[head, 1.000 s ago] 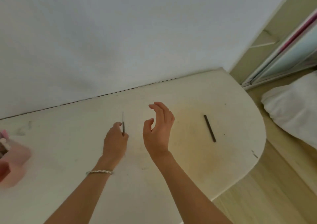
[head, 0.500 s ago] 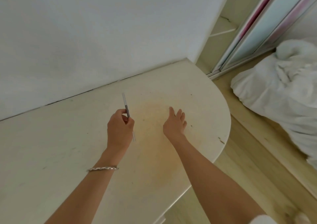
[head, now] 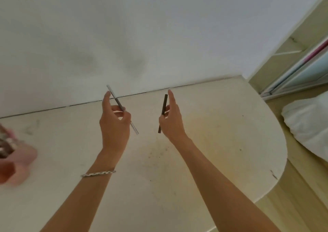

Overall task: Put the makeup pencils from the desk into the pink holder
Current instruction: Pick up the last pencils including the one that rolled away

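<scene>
My left hand [head: 114,125] holds a thin grey-and-white makeup pencil [head: 117,101] lifted above the cream desk [head: 221,134], its tip tilted up and to the left. My right hand [head: 171,120] pinches a dark brown makeup pencil [head: 164,105] nearly upright, also off the desk. The two hands hover side by side over the middle of the desk. The pink holder [head: 21,160] stands at the far left edge of the view, blurred, with several items in it.
A white wall runs along the back of the desk. The desk's rounded end is at the right, with wooden floor below it. White bedding [head: 308,123] lies at the right, and a sliding wardrobe door [head: 301,68] stands behind it.
My right hand has picked the dark brown pencil up from the desk and raised it. My left hand has lifted its grey pencil higher. The view has swung back left, bringing the pink holder in.
</scene>
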{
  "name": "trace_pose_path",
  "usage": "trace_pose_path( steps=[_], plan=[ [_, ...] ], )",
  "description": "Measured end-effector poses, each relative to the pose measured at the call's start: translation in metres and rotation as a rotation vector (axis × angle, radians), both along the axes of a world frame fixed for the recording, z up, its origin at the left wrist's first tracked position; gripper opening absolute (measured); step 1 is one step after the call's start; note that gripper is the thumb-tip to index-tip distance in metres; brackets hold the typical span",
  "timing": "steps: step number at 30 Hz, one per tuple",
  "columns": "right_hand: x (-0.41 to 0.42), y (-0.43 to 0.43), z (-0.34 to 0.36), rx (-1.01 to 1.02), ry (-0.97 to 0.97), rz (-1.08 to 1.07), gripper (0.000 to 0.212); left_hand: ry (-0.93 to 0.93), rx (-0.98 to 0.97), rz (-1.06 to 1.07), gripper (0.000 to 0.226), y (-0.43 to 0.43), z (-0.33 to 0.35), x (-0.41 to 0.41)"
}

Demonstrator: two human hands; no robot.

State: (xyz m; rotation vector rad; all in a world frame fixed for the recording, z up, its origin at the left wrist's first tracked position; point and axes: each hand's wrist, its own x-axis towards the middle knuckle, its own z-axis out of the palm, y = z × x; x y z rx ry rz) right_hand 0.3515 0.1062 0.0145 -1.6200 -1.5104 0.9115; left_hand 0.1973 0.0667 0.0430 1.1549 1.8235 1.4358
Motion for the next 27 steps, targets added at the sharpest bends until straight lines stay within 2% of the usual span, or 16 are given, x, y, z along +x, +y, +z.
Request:
trace_pose_path(
  steps=[2, 7, 9, 12, 15, 22, 27],
  plan=[
    [-0.048, 0.001, 0.014, 0.09, 0.054, 0.091, 0.086, 0.001, 0.052, 0.073, 0.079, -0.008, 0.015, -0.038],
    [-0.162, -0.014, 0.036, 0.156, 0.222, 0.229, 0.082, 0.03, 0.147, 0.271, 0.085, -0.044, 0.041, -0.139],
    [-0.193, -0.024, 0.037, 0.159, 0.281, 0.266, 0.08, 0.053, 0.169, 0.317, 0.095, -0.061, 0.044, -0.175],
    [-0.228, -0.038, 0.036, 0.152, 0.326, 0.306, 0.078, 0.125, 0.175, 0.409, 0.093, -0.083, 0.044, -0.226],
    [-0.247, -0.045, 0.034, 0.141, 0.362, 0.306, 0.078, 0.217, 0.16, 0.465, 0.1, -0.097, 0.041, -0.259],
    [-0.262, -0.046, 0.036, 0.19, 0.371, 0.279, 0.079, 0.321, 0.086, 0.428, 0.105, -0.093, 0.022, -0.282],
    [-0.262, -0.044, 0.04, 0.219, 0.396, 0.257, 0.079, 0.538, -0.005, 0.368, 0.088, -0.086, 0.009, -0.287]
  ],
)
